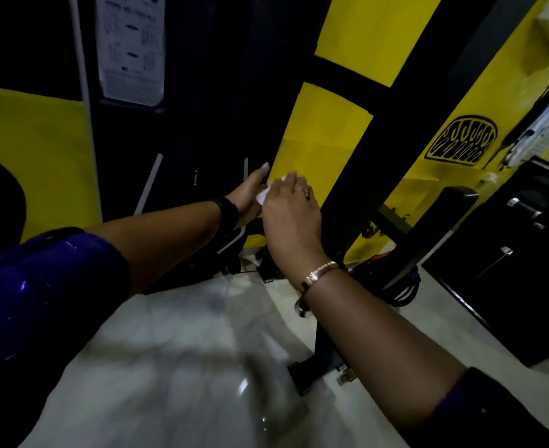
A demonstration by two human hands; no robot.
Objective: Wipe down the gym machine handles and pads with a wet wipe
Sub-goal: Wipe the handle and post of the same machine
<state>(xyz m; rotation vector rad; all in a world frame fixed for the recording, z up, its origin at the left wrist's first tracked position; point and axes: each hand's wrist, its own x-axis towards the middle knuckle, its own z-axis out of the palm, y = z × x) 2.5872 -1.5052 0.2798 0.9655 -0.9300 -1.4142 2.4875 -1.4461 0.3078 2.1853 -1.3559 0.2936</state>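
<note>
The right hand [290, 215] pinches a white wet wipe [261, 196] in curled fingers, just beside the straight-fingered left hand [248, 195].

The wet wipe [261, 196] at the centre of the frame is white; the wall panels [328, 134] are bright yellow, split by black bands; the machine frame [379, 150] is black; a black logo [460, 140] of rounded loops marks the yellow at the right; the placard [131, 46] at upper left is white with dark print; the sleeve [40, 286] at lower left is glossy deep blue; the wristband [229, 211] is black; the bracelet [320, 273] is rose-gold; the floor [185, 350] is pale glossy grey.
</note>
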